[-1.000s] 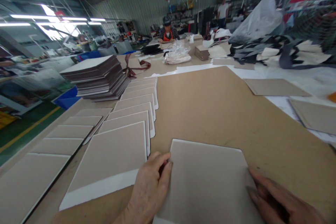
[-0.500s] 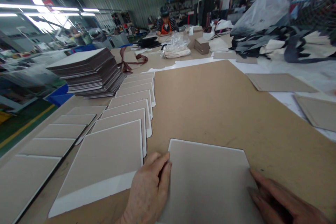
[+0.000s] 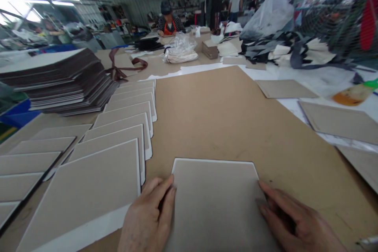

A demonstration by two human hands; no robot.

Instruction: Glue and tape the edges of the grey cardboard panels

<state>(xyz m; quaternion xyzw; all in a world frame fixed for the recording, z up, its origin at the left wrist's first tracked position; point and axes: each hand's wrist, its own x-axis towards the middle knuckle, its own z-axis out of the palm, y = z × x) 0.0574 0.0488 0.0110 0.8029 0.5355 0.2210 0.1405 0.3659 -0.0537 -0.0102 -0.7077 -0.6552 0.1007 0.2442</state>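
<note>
A flat beige panel [image 3: 215,204] with a thin white border lies in front of me on the brown tabletop [image 3: 203,118]. My left hand [image 3: 149,212] grips its left edge, thumb and forefinger closed near the far left corner. On the opposite edge, my right hand [image 3: 292,212] has its fingers closed on the panel's right side. The panel's near end runs out of view. Left of my left hand, a row of overlapping beige panels [image 3: 97,173] with white edges stretches away from me.
At the far left rises a tall stack of dark-edged boards [image 3: 67,82], beside a brown ribbon [image 3: 118,67]. More panels [image 3: 339,120] lie on the right, near a bottle of orange liquid [image 3: 354,93]. Beyond are a plastic bag [image 3: 180,49], dark scraps [image 3: 265,49] and a seated person [image 3: 169,23].
My view has turned to the right, so the tabletop things appear farther left. The panel's far edge now looks more level, and both hands are still at its sides.
</note>
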